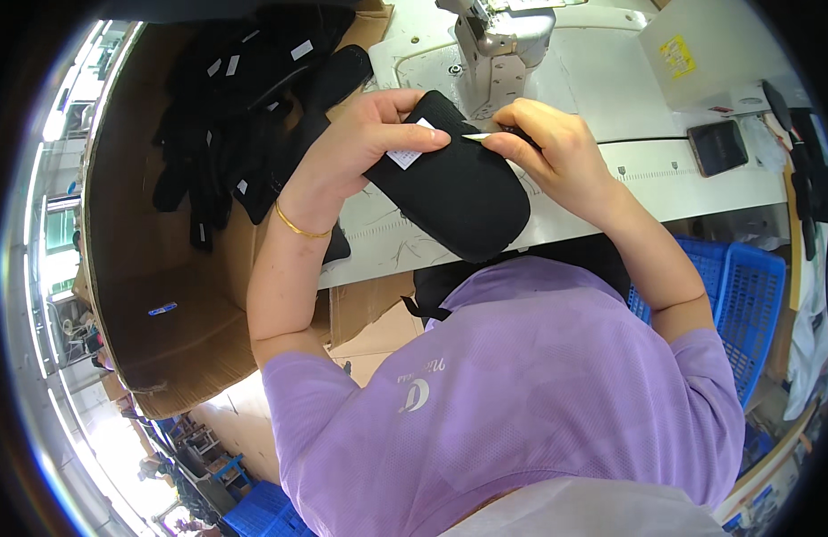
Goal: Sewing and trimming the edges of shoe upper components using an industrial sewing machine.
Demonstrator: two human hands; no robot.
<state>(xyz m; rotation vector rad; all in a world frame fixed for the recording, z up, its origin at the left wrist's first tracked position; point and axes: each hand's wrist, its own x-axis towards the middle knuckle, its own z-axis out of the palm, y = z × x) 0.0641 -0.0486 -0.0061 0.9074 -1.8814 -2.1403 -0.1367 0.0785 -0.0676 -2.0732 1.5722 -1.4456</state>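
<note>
Above the near edge of the sewing table, a black knit fabric piece (pixel 459 192) with a rounded end hangs tilted. My left hand (pixel 365 143) grips its upper left edge, thumb on top beside a white label (pixel 409 154). My right hand (pixel 557 152) is closed at the piece's upper right edge. Between thumb and forefinger it pinches a small pale pointed thing (pixel 475 137), whose kind I cannot make out. Something dark shows behind those fingers. Just beyond both hands stands the sewing machine (pixel 503 54).
At the left, a large cardboard box (pixel 190 304) holds a heap of black fabric pieces (pixel 244 98) with white labels. A dark phone (pixel 718 148) lies on the table (pixel 647 192) at the right. Below it stands a blue plastic basket (pixel 750 304).
</note>
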